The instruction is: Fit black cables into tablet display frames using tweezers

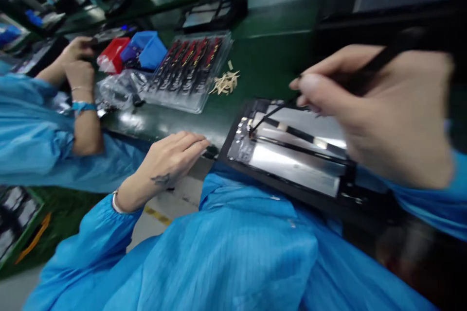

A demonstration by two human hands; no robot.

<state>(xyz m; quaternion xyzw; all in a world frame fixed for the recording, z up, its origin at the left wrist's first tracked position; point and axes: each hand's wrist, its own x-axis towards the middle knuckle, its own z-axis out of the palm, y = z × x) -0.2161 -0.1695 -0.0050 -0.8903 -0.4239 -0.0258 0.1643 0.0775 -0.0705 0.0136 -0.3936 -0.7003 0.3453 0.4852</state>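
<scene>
1. Opened flat device [292,165]: lies on a black base [228,146] at the near edge of the green bench [273,58], in front of the person. Silver panels and a dark strip with pale sections are exposed. Its far right portion is covered by the right hand.
2. Right hand [386,112]: thumb and forefinger are pinched together on a slim black tool [392,53]; the other fingers are mostly concealed and blurred.
3. Tool tip: meets the small parts at the left end of the device. Actual contact cannot be confirmed.
4. Left hand [175,160]: palm down, fingers extended and close together, with nothing visible in its hold. The thumb and underside are hidden; contact with the bench edge cannot be determined.
5. Clear tray [193,106]: stands left of the device with rows of dark, red-marked parts, too small to identify. Pale strips [225,82] lie just beside it.
6. Co-worker's hands [78,56]: positioned at far left, near a red bin [114,56] and a blue bin [151,51]. Any held item is indistinct.
</scene>
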